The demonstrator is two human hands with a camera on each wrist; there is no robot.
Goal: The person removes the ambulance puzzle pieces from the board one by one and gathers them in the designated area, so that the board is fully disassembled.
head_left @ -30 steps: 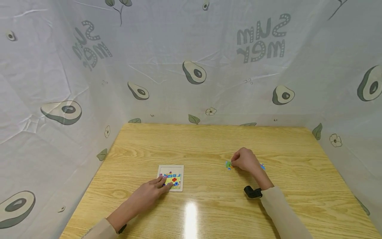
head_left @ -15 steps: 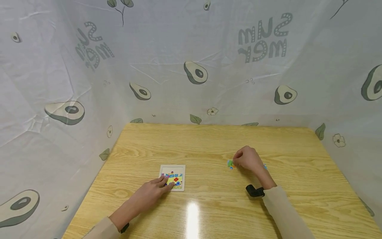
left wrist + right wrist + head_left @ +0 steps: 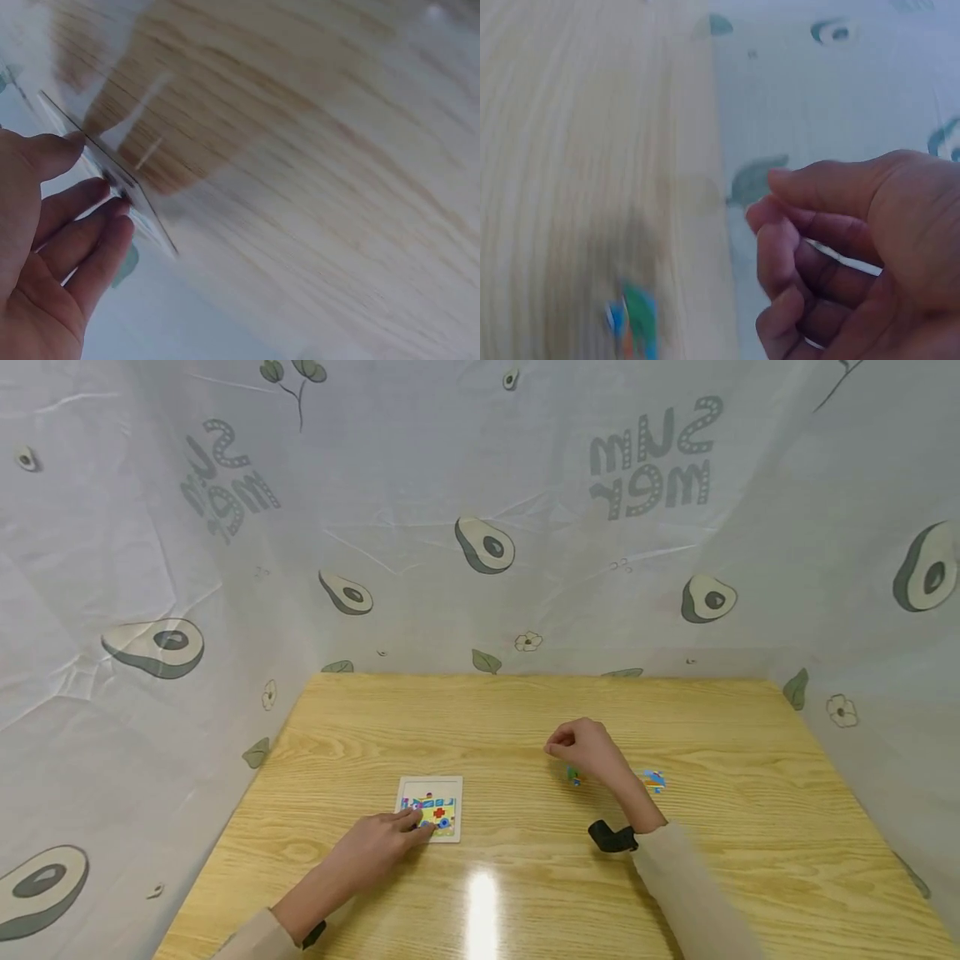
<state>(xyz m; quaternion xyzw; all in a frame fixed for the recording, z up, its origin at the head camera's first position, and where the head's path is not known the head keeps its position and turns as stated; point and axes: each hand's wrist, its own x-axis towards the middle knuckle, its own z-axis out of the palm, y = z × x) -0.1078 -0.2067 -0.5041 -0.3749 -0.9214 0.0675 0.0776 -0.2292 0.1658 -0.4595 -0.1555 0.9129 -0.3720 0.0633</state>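
In the head view, a white square puzzle tray [image 3: 457, 810] holds pieces forming a bus picture with a red cross, its upper part bare. My left hand [image 3: 372, 850] rests its extended fingers on the tray's lower left. From the left wrist, the tray [image 3: 157, 221] appears at a steep slant, my left hand's [image 3: 60, 225] thumb at its edge. My right hand [image 3: 596, 756] hovers just above a green and blue piece [image 3: 573, 775], thumb and index tips together, fingers curled. Nothing shows between the fingertips of my right hand [image 3: 840, 247] in the right wrist view.
Blue and orange puzzle pieces [image 3: 654, 780] lie right of my right wrist on the wooden table [image 3: 480, 718]. A pale sheet [image 3: 420, 527] with avocado prints hangs behind and at both sides. Black bands sit on both wrists.
My right hand has moved left and slightly away from me, off the green piece, uncovering more of the pieces at the right. My left hand stays on the tray.
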